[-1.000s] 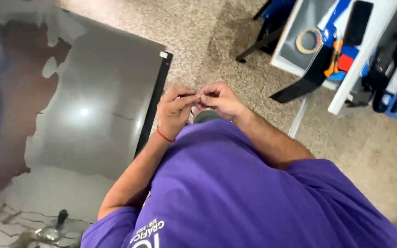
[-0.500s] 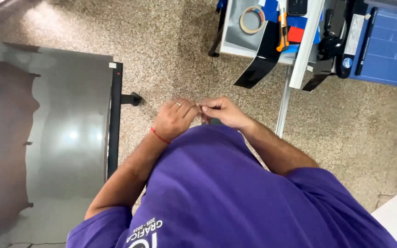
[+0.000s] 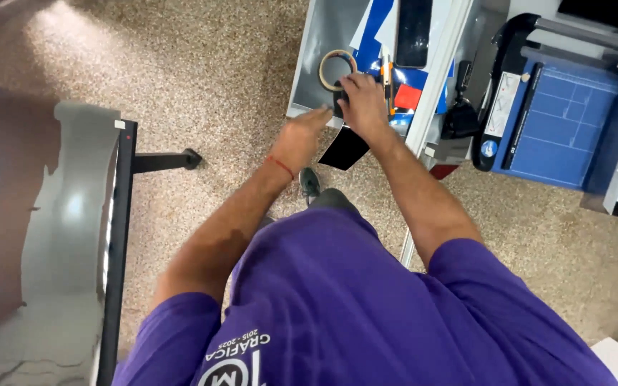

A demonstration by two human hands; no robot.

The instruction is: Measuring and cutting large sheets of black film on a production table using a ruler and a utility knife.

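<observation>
Here, in the head view, both hands reach to the upper middle of the frame, over a grey tray (image 3: 309,71) on the desk. The right hand (image 3: 364,107) lies just below a roll of tape (image 3: 337,69), fingers curled on a small dark thing I cannot make out; the left hand (image 3: 298,139) is half open, fingertips at the tray's edge. The roll looks light and stiff, best pinched across its ring. A black sheet (image 3: 345,148) hangs below.

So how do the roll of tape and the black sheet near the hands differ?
The roll of tape is a pale ring with an open centre; the black sheet is a flat dark panel. The roll of tape lies fully on the grey tray; the black sheet sticks out past its edge. Both sit beside the right hand.
</observation>
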